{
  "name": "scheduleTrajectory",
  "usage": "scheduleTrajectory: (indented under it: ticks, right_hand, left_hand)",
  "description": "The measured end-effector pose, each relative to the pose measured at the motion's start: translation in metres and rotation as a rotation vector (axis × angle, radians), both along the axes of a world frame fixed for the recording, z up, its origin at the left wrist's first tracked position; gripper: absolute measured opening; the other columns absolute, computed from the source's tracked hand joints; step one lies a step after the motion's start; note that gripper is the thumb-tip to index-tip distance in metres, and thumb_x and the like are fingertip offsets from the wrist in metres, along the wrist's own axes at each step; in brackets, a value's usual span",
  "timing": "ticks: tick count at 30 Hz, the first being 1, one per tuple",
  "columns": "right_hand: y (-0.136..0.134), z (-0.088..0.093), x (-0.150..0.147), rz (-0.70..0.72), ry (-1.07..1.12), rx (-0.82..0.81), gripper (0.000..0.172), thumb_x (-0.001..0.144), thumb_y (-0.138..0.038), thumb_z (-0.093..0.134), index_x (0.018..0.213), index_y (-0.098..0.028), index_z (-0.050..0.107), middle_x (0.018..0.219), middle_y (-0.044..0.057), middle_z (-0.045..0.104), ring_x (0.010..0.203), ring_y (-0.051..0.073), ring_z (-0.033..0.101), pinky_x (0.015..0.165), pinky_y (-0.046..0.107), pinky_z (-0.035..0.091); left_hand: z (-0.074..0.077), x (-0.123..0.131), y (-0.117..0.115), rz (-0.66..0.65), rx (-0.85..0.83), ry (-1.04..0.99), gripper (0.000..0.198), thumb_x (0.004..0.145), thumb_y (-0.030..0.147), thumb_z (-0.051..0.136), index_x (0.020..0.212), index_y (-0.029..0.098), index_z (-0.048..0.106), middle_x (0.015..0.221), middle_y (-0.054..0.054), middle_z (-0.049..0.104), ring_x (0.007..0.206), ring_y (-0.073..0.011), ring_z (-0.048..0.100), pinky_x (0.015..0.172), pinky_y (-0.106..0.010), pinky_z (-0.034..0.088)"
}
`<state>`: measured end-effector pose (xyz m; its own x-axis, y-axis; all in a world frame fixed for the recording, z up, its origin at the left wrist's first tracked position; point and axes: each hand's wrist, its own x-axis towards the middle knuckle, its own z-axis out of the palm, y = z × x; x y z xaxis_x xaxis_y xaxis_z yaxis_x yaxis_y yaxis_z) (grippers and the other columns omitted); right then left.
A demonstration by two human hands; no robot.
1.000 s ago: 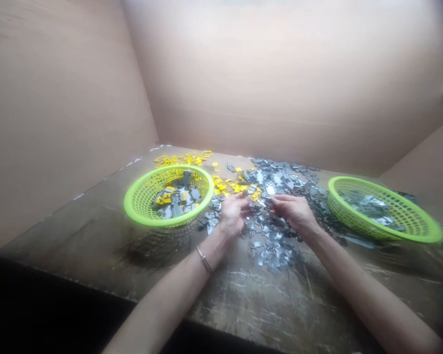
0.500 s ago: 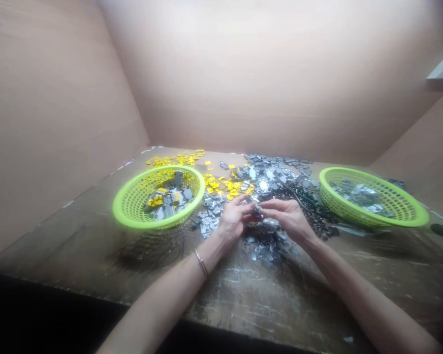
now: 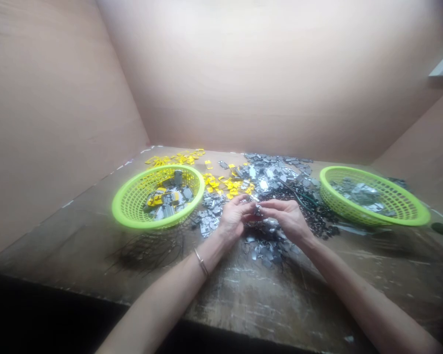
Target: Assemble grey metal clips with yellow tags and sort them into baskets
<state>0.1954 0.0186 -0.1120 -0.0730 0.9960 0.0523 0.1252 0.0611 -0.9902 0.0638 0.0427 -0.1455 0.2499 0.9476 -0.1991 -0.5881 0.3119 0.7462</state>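
My left hand [image 3: 235, 216] and my right hand [image 3: 286, 217] meet at the middle of the table, fingertips pinched together on a small grey part [image 3: 257, 208] held between them. Under and behind the hands lies a pile of several small grey parts [image 3: 269, 243]. Yellow parts [image 3: 225, 184] are scattered farther back. A thin bracelet [image 3: 201, 262] sits on my left wrist.
A green basket [image 3: 131, 210] with grey and yellow pieces stands at the left. A second green basket [image 3: 409, 216] with grey pieces stands at the right. Black bits [image 3: 317, 216] lie beside it. Brown board walls enclose the worn table [image 3: 243, 300] on three sides.
The view shifted a little, so the baskets sit farther left in frame. My hands came closer together, and the fingertips now meet on the small part.
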Motion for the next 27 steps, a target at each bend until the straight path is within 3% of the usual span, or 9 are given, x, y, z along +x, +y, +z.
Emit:
scheduleTrajectory:
  ticks: [14,24,27]
  right_hand:
    - [0.0001,-0.0011,-0.0028,0.041,-0.062,0.103,0.017,0.06,-0.02,0.061,0.076,-0.015,0.066,0.075,0.006,0.062,0.069,0.016,0.056,0.064,0.03,0.044]
    - [0.0025,-0.0058,0.0005,0.027,-0.192,0.228,0.015,0.063,-0.022,0.058,0.074,-0.017,0.066,0.071,0.004,0.059,0.066,0.014,0.054,0.059,0.026,0.043]
    - [0.0024,-0.0055,0.0009,0.031,-0.202,0.219,0.014,0.063,-0.023,0.059,0.073,-0.017,0.066,0.069,0.003,0.058,0.063,0.013,0.053,0.057,0.025,0.042]
  left_hand:
    - [-0.0002,0.0002,0.0016,0.032,-0.034,-0.036,0.051,0.057,0.009,0.061,0.104,0.011,0.041,0.071,-0.003,0.057,0.06,-0.0122,0.056,0.058,-0.03,0.047]
    - [-0.0005,0.0005,0.0018,-0.051,-0.008,-0.041,0.049,0.059,0.009,0.059,0.104,0.012,0.039,0.07,-0.003,0.056,0.054,-0.0136,0.056,0.055,-0.035,0.048]
    - [-0.0005,0.0,0.0022,-0.073,0.007,-0.041,0.039,0.058,0.01,0.06,0.094,0.011,0.044,0.068,-0.002,0.055,0.055,-0.0141,0.055,0.054,-0.036,0.048]
